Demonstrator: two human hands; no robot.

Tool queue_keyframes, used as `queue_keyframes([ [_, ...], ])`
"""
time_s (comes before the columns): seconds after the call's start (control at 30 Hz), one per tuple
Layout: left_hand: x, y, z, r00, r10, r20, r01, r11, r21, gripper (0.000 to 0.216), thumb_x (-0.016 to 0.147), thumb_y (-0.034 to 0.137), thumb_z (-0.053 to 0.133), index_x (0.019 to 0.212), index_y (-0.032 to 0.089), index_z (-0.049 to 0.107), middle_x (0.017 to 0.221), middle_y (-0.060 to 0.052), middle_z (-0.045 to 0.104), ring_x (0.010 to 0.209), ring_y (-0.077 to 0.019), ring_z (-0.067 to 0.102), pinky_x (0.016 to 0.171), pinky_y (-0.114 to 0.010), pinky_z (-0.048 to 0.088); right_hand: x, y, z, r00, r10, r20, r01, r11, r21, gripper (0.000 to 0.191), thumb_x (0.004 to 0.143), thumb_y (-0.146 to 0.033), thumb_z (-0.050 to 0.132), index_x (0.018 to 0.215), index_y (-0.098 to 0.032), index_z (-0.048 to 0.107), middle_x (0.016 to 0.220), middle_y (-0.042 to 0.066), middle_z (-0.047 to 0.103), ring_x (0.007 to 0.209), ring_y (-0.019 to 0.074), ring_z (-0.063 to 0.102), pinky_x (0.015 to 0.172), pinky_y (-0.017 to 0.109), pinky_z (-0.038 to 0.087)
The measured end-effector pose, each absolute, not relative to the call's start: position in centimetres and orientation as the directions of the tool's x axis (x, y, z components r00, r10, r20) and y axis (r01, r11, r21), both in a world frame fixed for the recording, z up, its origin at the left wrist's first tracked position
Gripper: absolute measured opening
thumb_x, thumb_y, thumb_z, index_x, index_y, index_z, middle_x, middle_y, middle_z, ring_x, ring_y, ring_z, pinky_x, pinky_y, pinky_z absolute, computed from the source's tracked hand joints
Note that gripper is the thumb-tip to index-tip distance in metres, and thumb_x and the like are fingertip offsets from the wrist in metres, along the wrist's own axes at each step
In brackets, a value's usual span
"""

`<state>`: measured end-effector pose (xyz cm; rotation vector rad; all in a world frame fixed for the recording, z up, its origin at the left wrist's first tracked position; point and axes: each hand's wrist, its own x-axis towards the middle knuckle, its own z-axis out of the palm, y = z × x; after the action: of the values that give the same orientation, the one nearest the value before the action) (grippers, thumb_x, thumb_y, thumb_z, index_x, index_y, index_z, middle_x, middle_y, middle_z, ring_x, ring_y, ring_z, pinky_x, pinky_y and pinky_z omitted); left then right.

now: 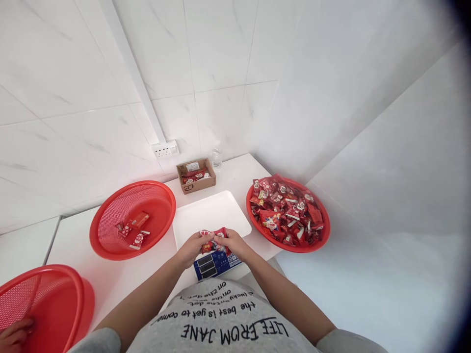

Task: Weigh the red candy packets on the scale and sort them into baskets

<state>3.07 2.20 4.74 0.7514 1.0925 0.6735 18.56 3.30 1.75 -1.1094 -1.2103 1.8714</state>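
Note:
My left hand [194, 246] and my right hand [232, 243] meet over the near edge of a white scale tray [209, 212], both closed on a small bunch of red snack packets [215, 236]. The fingers pinch the packets from either side. Just below my hands the scale's blue display panel [215, 264] shows. A red basket [316, 234] piled with several red packets stands to the right. Another red basket [110, 215] to the left holds a few packets [135, 227].
A small cardboard box [196, 175] with packets and a clear bottle [217, 159] stand near the tiled wall, under a socket [165, 149]. A third red basket [47, 299] sits at the lower left, with another person's hand [15, 334] on its rim.

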Motion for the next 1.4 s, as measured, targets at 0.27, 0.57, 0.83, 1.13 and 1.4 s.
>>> queue_keyframes([
  [0.27,3.10,2.39,4.59,0.274,0.858,-0.434,-0.190,0.491,0.850,0.033,0.065,0.039,0.070,0.081,0.010,0.067,0.070,-0.007,0.068,0.064,-0.0169,0.060,0.065,-0.028,0.044,18.53,3.02,1.63,-0.439,0.856,-0.271,0.055,-0.276,-0.960,0.043,0.072,-0.055,0.056,0.087,-0.016,0.061,0.070,0.001,0.061,0.061,0.0110,0.053,0.060,0.024,0.043],
  [0.57,2.82,2.00,4.60,0.327,0.826,-0.459,-0.162,0.528,0.834,0.037,0.069,0.043,0.066,0.089,0.011,0.067,0.075,-0.007,0.069,0.070,-0.0187,0.062,0.071,-0.030,0.046,18.50,3.03,1.56,-0.379,0.902,-0.209,0.183,-0.149,-0.972,0.045,0.077,-0.058,0.045,0.080,-0.016,0.061,0.071,0.002,0.061,0.066,0.0135,0.052,0.065,0.026,0.042],
  [0.83,3.14,1.85,5.01,0.351,0.788,-0.505,-0.177,0.586,0.791,0.040,0.067,0.046,0.067,0.090,0.014,0.065,0.071,-0.005,0.068,0.070,-0.0181,0.063,0.068,-0.028,0.046,18.69,3.28,2.01,-0.364,0.916,-0.170,0.249,-0.080,-0.965,0.040,0.077,-0.054,0.047,0.072,-0.016,0.061,0.063,-0.001,0.058,0.060,0.0126,0.050,0.059,0.025,0.039],
  [1.13,3.15,2.40,4.83,0.240,0.875,-0.420,-0.270,0.476,0.837,0.032,0.067,0.042,0.068,0.074,0.011,0.064,0.062,-0.004,0.065,0.057,-0.0158,0.059,0.062,-0.029,0.045,18.30,2.94,1.27,-0.440,0.838,-0.324,0.161,-0.282,-0.946,0.048,0.076,-0.063,0.043,0.080,-0.016,0.054,0.067,0.002,0.061,0.051,0.0107,0.052,0.045,0.021,0.037],
  [1.4,2.73,2.39,5.23,0.267,0.861,-0.433,-0.230,0.493,0.839,0.032,0.068,0.046,0.065,0.071,0.015,0.058,0.062,-0.002,0.063,0.055,-0.0127,0.056,0.057,-0.025,0.041,18.16,2.68,1.76,-0.461,0.828,-0.318,0.137,-0.288,-0.948,0.041,0.075,-0.058,0.049,0.079,-0.018,0.054,0.064,0.000,0.061,0.048,0.0096,0.052,0.045,0.021,0.039],
])
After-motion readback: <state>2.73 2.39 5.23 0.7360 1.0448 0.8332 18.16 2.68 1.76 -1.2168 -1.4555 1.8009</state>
